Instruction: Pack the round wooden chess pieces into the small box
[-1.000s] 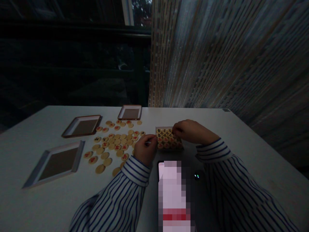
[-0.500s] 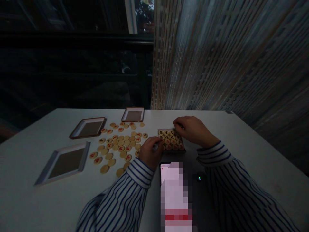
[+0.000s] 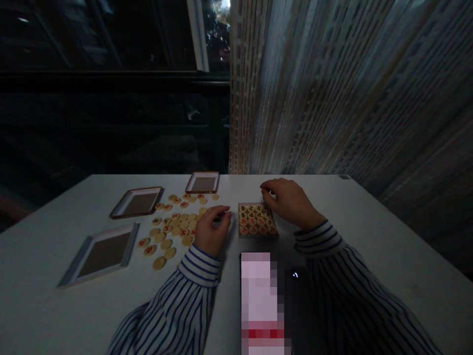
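A small box (image 3: 240,222) on the table holds rows of round Chinese chess pieces (image 3: 257,222), black characters at the back and red ones in front. My left hand (image 3: 212,230) hovers left of the box, over the edge of the loose pieces. Its thumb and curved fingers are apart, with nothing seen between them. My right hand (image 3: 290,203) is at the box's back right corner, fingers bent and a gap showing above the thumb; nothing shows in it. Loose chess pieces (image 3: 176,230), several face down, spread to the left of my left hand.
Three shallow trays or lids stand to the left: a pale one (image 3: 131,246) in front, a brown-rimmed one (image 3: 113,215) behind it, another (image 3: 201,192) at the back. A lit phone (image 3: 258,291), partly pixelated, lies near me. A strand curtain (image 3: 314,98) hangs behind the white table (image 3: 369,236).
My left hand has moved left, off the box, and its fingers have come apart. The whole row of front red pieces now shows. My right hand stays by the box's back right corner.
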`<state>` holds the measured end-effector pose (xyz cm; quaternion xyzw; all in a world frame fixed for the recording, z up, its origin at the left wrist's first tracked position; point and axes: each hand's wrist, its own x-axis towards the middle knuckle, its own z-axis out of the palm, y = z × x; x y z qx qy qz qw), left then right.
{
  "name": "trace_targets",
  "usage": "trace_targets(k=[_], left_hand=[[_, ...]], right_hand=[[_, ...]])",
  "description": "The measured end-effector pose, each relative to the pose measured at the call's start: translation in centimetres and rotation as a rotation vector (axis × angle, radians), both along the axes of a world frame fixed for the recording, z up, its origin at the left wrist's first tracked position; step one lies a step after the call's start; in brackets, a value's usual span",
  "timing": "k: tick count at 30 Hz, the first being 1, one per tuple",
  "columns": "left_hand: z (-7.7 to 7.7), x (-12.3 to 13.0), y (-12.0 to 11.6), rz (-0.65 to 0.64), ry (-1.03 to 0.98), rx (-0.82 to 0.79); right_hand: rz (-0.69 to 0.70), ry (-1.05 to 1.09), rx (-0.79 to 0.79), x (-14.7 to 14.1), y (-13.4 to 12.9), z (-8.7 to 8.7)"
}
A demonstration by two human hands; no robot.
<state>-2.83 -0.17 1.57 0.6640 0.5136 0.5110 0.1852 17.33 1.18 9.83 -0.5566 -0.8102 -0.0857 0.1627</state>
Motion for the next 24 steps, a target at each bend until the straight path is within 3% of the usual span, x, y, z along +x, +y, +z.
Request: trace_targets(k=[5,10,15,19,24], left_hand=[[2.3,-1.6,0.7,0.028,-0.043,-0.098],[4.2,-4.8,2.2,0.089,-0.034,-0.056],[2.6,-7.6,3.2,0.147,-0.014,-0.067],[1.0,-8.8,3.3,0.149,0.165,-0.025],[0.1,-9.1,3.4,0.139,0.394,0.014]], right_hand=[[-0.001,0.035,0.02,-0.1,-0.2,0.2],[0.021,0.029,0.018,-0.4,-0.1,-0.1],[0.051,0.013,-0.008,-0.8,0.2,-0.7],[0.108,0.032,-0.025,-1.4,0.3,-1.3],[0.261,0.051,-0.046,-3.0,1.1,-2.6]])
